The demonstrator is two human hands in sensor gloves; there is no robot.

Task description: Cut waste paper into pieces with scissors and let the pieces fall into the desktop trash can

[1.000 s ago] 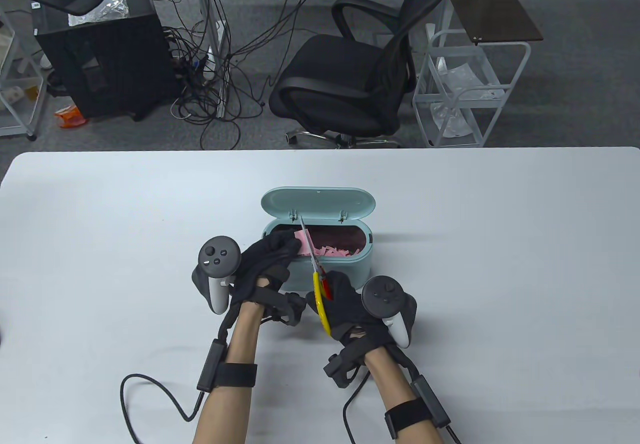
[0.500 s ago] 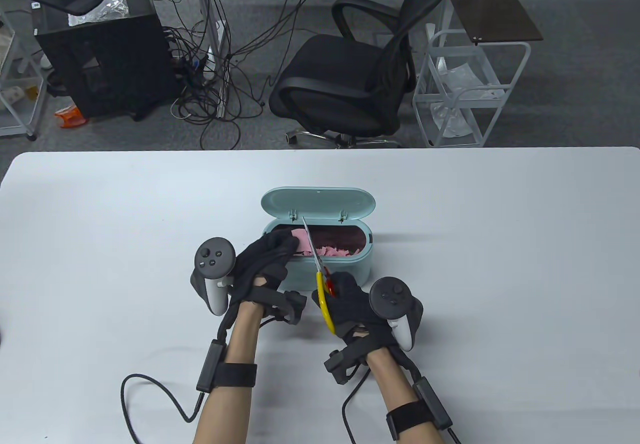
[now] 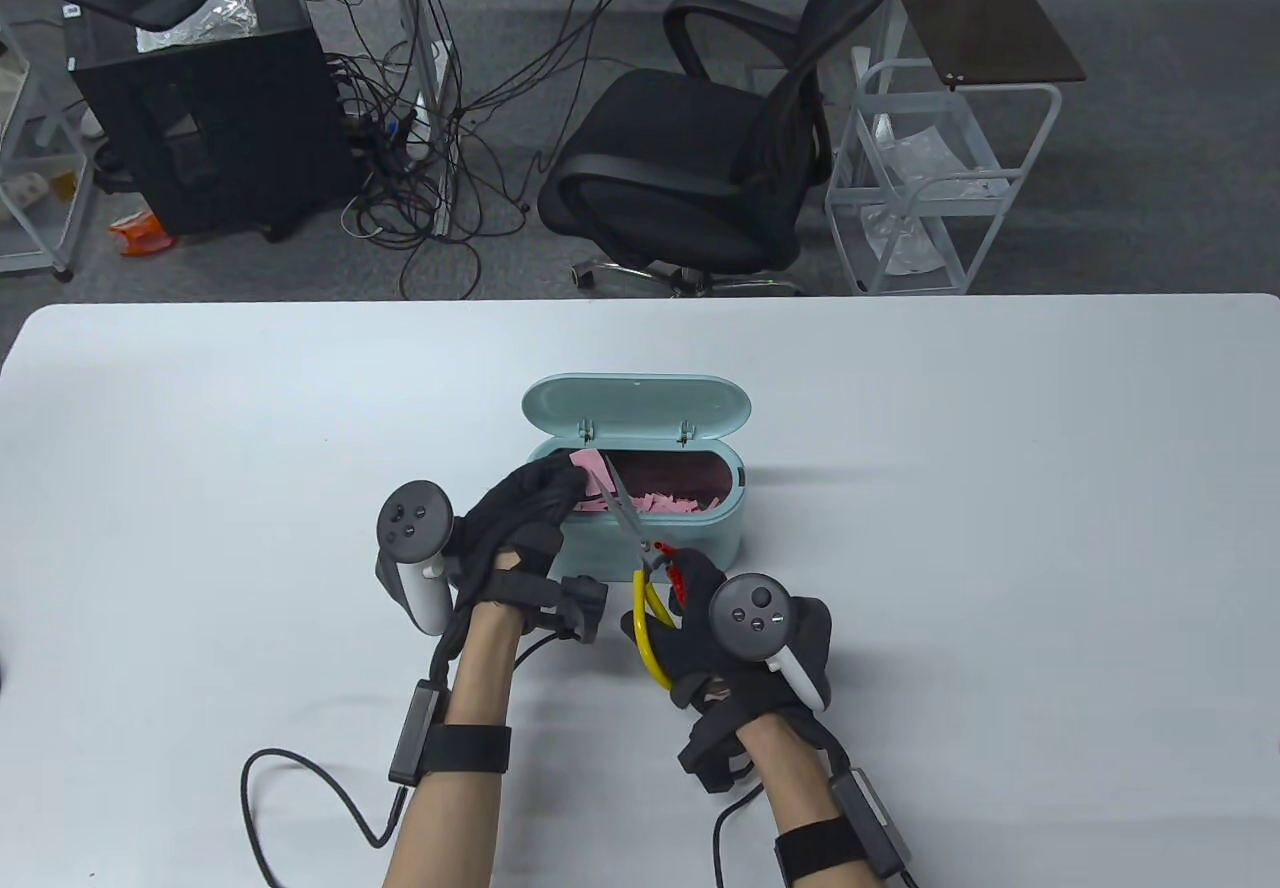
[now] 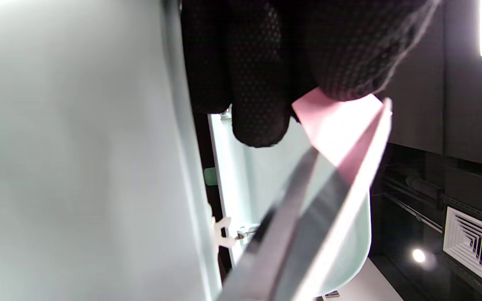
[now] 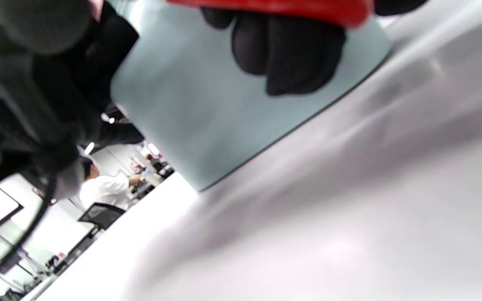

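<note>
Behind your white counter [image 3: 1000, 528] stand one black office chair [image 3: 720, 168], one white wire cart [image 3: 940, 188] and one dark computer tower [image 3: 210, 98] amid tangled cables; no brand, label or writing can be read on any of it. One mint desktop trash can [image 3: 660, 536] sits mid-counter with its lid [image 3: 636, 405] flipped open toward the far edge, and many small pink scraps [image 3: 668, 502] lie inside, too jumbled to count. Your left hand [image 3: 520, 518] pinches one pink paper [image 3: 592, 470] over the can's left end, fingertips [image 4: 262, 121] clamped on its edge. Your right hand [image 3: 705, 618] has its fingers curled through the handles of one pair of scissors [image 3: 640, 553], one loop yellow and one red, near the can's front wall. Both blades are spread apart, with the paper between them above the opening.
</note>
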